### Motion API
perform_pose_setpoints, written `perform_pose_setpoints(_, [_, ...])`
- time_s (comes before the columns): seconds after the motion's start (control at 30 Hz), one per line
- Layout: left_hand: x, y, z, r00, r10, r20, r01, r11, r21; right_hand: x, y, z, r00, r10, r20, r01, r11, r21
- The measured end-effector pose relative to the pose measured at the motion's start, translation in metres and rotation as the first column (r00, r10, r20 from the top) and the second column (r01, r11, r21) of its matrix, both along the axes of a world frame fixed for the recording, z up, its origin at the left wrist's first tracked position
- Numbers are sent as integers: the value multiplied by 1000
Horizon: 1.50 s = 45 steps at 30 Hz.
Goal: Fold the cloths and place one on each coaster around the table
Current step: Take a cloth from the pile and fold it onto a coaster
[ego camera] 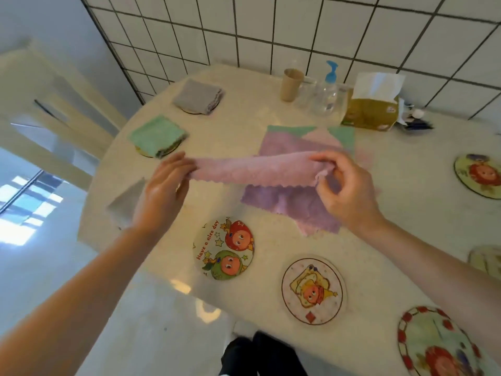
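**Pink cloth stretched between two hands**

Above the table [379, 213], the pink cloth [254, 169] hangs folded into a long band between both hands. The left hand [162, 191] has its grip pinching the band's left end; the right hand [349, 191] has its grip curled round the right end. Beneath the band lies a pile of flat cloths [292, 202]. Beyond the left grip sit a folded green cloth [157, 137] and a folded grey cloth [199, 96], each on a coaster. Nearer than both grips lie two bare coasters, the fruit coaster [223, 248] and the toast coaster [313, 291].
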<state>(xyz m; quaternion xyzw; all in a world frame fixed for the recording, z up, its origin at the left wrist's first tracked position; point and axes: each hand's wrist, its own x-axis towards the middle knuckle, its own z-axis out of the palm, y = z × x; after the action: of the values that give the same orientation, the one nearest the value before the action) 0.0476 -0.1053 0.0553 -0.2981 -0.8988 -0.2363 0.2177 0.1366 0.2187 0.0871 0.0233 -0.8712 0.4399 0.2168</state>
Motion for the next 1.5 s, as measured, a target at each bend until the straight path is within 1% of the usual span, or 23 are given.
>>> perform_pose_setpoints(0.03, [16, -8, -15, 999, -25, 43, 26, 999, -21, 14, -5, -13, 1000, -6, 4, 6, 997, 81])
perform_pose_setpoints(0.07, [34, -18, -31, 994, -47, 101, 51, 998, -38, 30, -11, -27, 999, -3, 43, -2, 993, 120])
perform_pose_setpoints(0.17, [80, -38, -74, 955, -78, 287, 109, 989, -97, 77, -24, -71, 968, 42, 248, -88, 980, 178])
perform_pose_setpoints(0.23, [105, -46, -91, 928, -88, 362, 159, 972, -171, 108, -29, -101, 936, 33, 351, -123, 964, 237])
perform_pose_setpoints(0.3, [125, -54, -100, 910, -99, 402, 199, 956, -217, 137, -36, -121, 917, 6, 398, -119, 959, 259])
perform_pose_setpoints(0.47, [151, -66, -108, 868, -182, 461, 317, 919, -234, 182, -45, -140, 861, -40, 506, -78, 974, 211])
perform_pose_setpoints(0.57, [155, -79, -113, 809, -204, 552, 360, 913, -191, 207, -49, -142, 797, -75, 599, -40, 984, 176])
perform_pose_setpoints(0.67, [150, -84, -111, 734, -178, 656, 362, 919, -156, 218, -53, -139, 798, -79, 598, -17, 988, 153])
perform_pose_setpoints(0.73, [139, -82, -106, 660, -108, 743, 306, 942, -135, 215, -54, -135, 805, -110, 583, 42, 991, 128])
perform_pose_setpoints(0.8, [123, -77, -98, 589, -66, 806, 229, 969, -88, 205, -55, -131, 805, -165, 570, 160, 985, 59])
perform_pose_setpoints(0.9, [95, -60, -84, 534, -56, 844, 39, 998, 41, 175, -50, -121, 813, -265, 518, 328, 944, -32])
perform_pose_setpoints(0.97, [76, -47, -77, 473, -66, 879, -142, 978, 150, 150, -44, -113, 820, -300, 488, 368, 929, -46])
perform_pose_setpoints(1.03, [60, -37, -76, 398, -86, 914, -335, 913, 231, 127, -38, -107, 823, -321, 469, 394, 917, -63])
perform_pose_setpoints(1.07, [49, -29, -80, 361, -80, 929, -420, 876, 238, 111, -31, -107, 818, -333, 470, 411, 909, -73])
perform_pose_setpoints(1.13, [36, -20, -86, 317, -46, 947, -526, 823, 216, 88, -24, -110, 791, -362, 494, 450, 890, -69])
perform_pose_setpoints(1.23, [16, -4, -98, 291, 68, 954, -597, 792, 125, 54, -7, -128, 730, -369, 576, 482, 875, -49])
perform_pose_setpoints(1.37, [0, 10, -112, 316, 237, 919, -570, 821, -15, 27, 9, -150, 669, -337, 663, 462, 887, -16])
perform_pose_setpoints(1.5, [-12, 18, -119, 335, 324, 885, -526, 843, -110, 14, 16, -162, 623, -336, 706, 453, 891, 24])
